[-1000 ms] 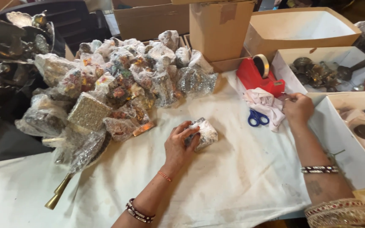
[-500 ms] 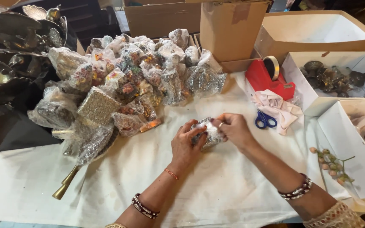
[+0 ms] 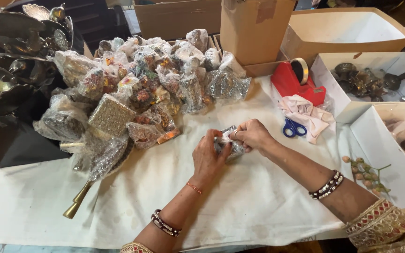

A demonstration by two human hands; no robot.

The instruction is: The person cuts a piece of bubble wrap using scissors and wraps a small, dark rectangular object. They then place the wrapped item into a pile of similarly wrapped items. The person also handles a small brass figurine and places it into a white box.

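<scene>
Both of my hands meet over the white tablecloth (image 3: pixel 258 206) near the middle of the view. My left hand (image 3: pixel 208 157) cups a small object wrapped in bubble wrap (image 3: pixel 226 144), and my right hand (image 3: pixel 251 135) pinches the wrap from the right side. What is inside the wrap is hidden. Just beyond the hands lies a big heap of similar bubble-wrapped ornaments (image 3: pixel 151 79). A red tape dispenser (image 3: pixel 297 82) stands to the right of my right hand, with blue-handled scissors (image 3: pixel 294 127) and a crumpled white cloth (image 3: pixel 308 112) in front of it.
Dark metal dishes (image 3: pixel 15 51) crowd the far left. Cardboard boxes (image 3: pixel 254 28) stand at the back. White open boxes (image 3: pixel 376 75) with small metal pieces line the right edge. A brass handle (image 3: pixel 77 204) sticks out at the left; a sprig of small round beads (image 3: pixel 364 169) lies at the right.
My right hand has come back from the scissors and cloth at the right and joined my left hand on the wrapped object. The view has shifted slightly.
</scene>
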